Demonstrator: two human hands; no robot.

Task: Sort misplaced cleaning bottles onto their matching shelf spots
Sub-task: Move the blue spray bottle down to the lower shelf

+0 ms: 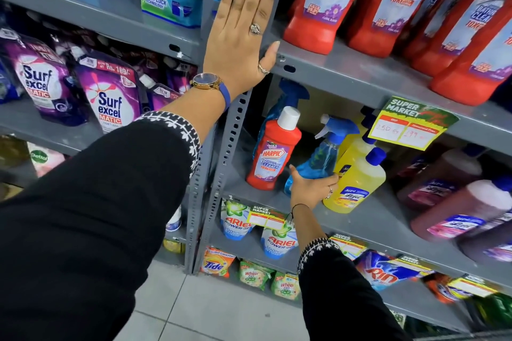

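Note:
My right hand (310, 188) grips the lower body of a blue spray bottle (322, 156) with a white and blue trigger, on the middle grey shelf (388, 219). To its left a single red Harpic bottle (273, 152) with a white cap stands upright. Yellow Lizol bottles (356, 183) stand right of the spray bottle, touching my fingers. A second blue spray bottle (288, 97) stands behind the Harpic. My left hand (243, 33) lies flat with fingers spread against the grey upright post (232, 130), holding nothing. Several red Harpic bottles (360, 3) fill the shelf above.
Pink Lizol bottles (465, 202) lie further right. A green and yellow price tag (412, 124) hangs from the upper shelf edge. Surf Excel pouches (108, 97) fill the left rack. Ariel (277, 241), Tide (216, 263) and Rin (385, 271) packs sit on the lower shelves above a tiled floor.

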